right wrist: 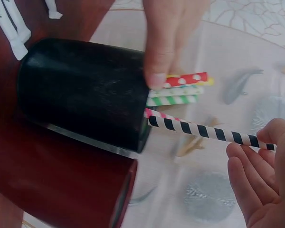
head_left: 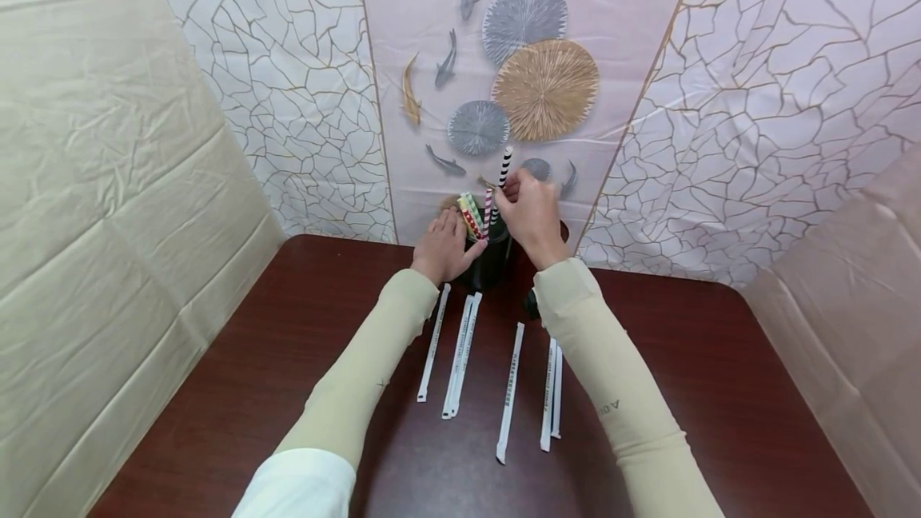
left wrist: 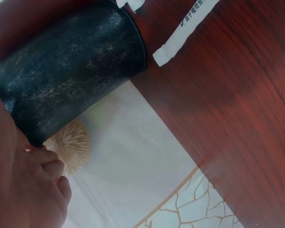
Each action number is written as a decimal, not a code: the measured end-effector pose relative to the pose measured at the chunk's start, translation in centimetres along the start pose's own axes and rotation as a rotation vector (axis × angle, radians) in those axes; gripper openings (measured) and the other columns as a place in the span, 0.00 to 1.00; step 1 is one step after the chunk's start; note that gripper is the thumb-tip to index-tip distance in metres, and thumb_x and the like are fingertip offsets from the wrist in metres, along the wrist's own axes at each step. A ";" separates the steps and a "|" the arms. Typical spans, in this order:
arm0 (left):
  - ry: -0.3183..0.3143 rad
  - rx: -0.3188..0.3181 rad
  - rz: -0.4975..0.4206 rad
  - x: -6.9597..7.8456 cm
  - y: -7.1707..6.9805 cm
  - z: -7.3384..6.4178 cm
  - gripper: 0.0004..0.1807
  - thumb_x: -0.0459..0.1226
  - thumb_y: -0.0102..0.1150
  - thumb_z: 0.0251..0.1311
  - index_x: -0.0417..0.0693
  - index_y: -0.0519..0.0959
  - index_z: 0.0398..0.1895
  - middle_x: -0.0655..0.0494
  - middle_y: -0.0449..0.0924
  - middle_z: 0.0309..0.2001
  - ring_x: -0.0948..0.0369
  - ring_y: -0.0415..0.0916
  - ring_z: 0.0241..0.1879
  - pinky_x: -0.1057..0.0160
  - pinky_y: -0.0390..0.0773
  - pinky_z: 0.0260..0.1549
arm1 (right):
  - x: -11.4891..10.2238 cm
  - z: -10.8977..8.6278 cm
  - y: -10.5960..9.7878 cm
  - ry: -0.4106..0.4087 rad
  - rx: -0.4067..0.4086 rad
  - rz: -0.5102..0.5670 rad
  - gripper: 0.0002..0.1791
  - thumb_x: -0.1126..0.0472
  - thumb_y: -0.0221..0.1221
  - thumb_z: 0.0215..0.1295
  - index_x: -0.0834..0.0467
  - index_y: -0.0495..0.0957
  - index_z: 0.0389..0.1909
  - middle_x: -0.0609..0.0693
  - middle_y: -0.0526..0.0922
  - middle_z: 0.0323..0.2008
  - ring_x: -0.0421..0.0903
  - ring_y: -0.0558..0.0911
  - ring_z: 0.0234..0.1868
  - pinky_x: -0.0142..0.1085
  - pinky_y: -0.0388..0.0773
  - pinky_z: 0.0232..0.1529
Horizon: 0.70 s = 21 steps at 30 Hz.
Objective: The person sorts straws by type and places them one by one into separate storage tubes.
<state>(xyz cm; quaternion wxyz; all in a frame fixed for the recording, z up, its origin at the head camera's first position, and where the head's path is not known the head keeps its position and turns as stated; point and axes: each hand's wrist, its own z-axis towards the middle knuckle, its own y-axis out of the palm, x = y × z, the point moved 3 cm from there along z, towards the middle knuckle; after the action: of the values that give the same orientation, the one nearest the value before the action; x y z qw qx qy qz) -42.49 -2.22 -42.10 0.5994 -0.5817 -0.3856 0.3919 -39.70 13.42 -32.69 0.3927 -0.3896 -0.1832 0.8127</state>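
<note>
My right hand (head_left: 534, 210) pinches the upper part of a black-and-white striped paper straw (right wrist: 204, 131) between thumb and fingers. The straw's lower end is at the mouth of a black cup (right wrist: 80, 90); how far in it reaches is hidden. Other patterned paper straws (right wrist: 180, 91), in red dots, green and pink stripes, stick out of the cup. At its rim my left hand (head_left: 444, 246) holds the cup, thumb on the near side and fingers curled on the far side. The left wrist view shows the cup's dark, speckled wall (left wrist: 76, 66).
A dark red cup (right wrist: 61, 185) stands right beside the black one. Several white paper-wrapped straws (head_left: 511, 390) lie on the brown table (head_left: 237, 374) between my forearms. Behind the cups rises a patterned cloth (head_left: 432, 166). A small black thing (head_left: 531, 304) is partly hidden by my right sleeve.
</note>
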 end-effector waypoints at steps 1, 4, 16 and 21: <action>0.002 0.001 0.000 0.1 0.0 0.0 0.48 0.66 0.21 0.81 0.37 0.47 0.86 0.39 0.42 0.87 0.48 0.41 0.87 0.53 0.46 0.86 | 0.2 -0.1 0.2 0.005 -0.006 -0.004 0.10 0.61 0.66 0.71 0.65 0.83 0.41 0.60 0.93 0.39 0.54 0.93 0.41 0.48 0.89 0.45; 0.006 0.005 0.004 0.2 0.0 0.0 0.48 0.66 0.21 0.81 0.36 0.47 0.86 0.39 0.43 0.86 0.48 0.41 0.87 0.53 0.47 0.85 | 0.7 -0.3 0.7 0.027 -0.033 -0.019 0.10 0.60 0.67 0.71 0.65 0.84 0.41 0.60 0.93 0.40 0.54 0.92 0.43 0.48 0.88 0.47; -0.009 -0.015 -0.012 0.2 -0.2 0.0 0.49 0.66 0.20 0.81 0.35 0.44 0.86 0.39 0.39 0.87 0.49 0.38 0.87 0.54 0.45 0.86 | 0.4 0.1 -0.6 0.051 -0.093 -0.041 0.20 0.53 0.68 0.71 0.68 0.84 0.49 0.62 0.92 0.45 0.55 0.92 0.47 0.50 0.87 0.53; -0.007 -0.004 -0.016 0.1 -0.2 -0.3 0.48 0.65 0.22 0.81 0.35 0.47 0.85 0.39 0.40 0.87 0.48 0.40 0.87 0.53 0.46 0.86 | 0.1 0.2 -2.0 0.031 -0.124 -0.084 0.21 0.53 0.67 0.71 0.68 0.83 0.52 0.63 0.91 0.48 0.59 0.90 0.52 0.53 0.85 0.58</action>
<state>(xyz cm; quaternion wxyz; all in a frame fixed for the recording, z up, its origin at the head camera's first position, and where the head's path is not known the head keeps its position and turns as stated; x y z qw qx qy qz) -42.15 -2.24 -41.87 0.6002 -0.5785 -0.3930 0.3882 -38.97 14.73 -31.42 0.4042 -0.4176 -0.2432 0.7766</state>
